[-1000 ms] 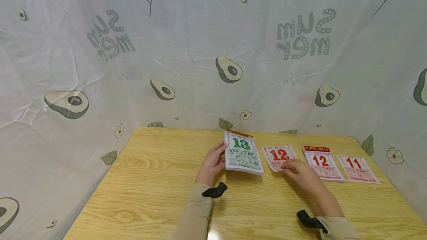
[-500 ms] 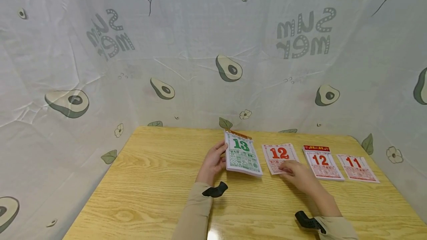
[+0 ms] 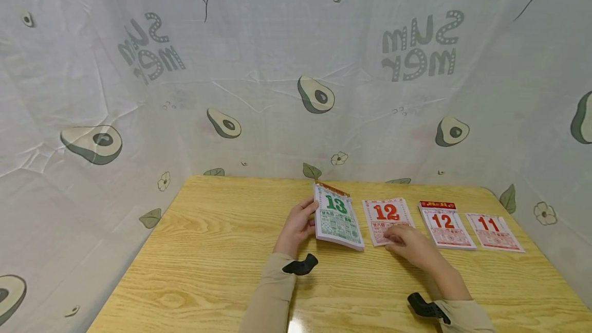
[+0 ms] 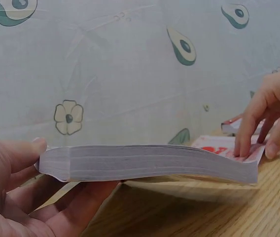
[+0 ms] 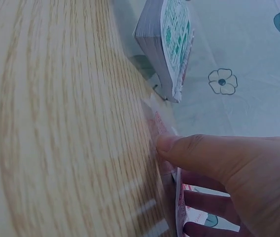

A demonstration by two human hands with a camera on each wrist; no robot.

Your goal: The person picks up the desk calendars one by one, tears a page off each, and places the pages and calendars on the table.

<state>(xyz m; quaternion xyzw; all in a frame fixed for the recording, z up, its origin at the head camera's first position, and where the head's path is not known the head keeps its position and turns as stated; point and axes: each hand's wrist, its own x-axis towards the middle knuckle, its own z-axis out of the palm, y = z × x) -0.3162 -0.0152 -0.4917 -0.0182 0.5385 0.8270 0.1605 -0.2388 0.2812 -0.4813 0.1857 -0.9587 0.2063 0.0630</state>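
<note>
My left hand (image 3: pixel 297 226) grips a thick tear-off calendar (image 3: pixel 338 220) by its left edge, thumb on top and fingers beneath. Its top page reads a green 13, and the pad is tilted up off the table, its page edges (image 4: pixel 145 163) facing the left wrist view. To its right lies a loose calendar page (image 3: pixel 386 213) with a red 12. My right hand (image 3: pixel 413 248) pinches this page at its lower right edge, fingers on the printed side and thumb at the near edge. Those fingers cover part of the small print.
A second tear-off calendar (image 3: pixel 447 226) with a red header and a red 12 lies just right of my right hand. Beyond it is a loose page (image 3: pixel 495 232) reading 11. A printed curtain (image 3: pixel 277 66) borders the wooden table (image 3: pixel 208 251) at the back and sides.
The loose 12 page has come down flatter onto the table and slightly toward me, with my right hand following. The green 13 calendar has tilted a little more in my left hand.
</note>
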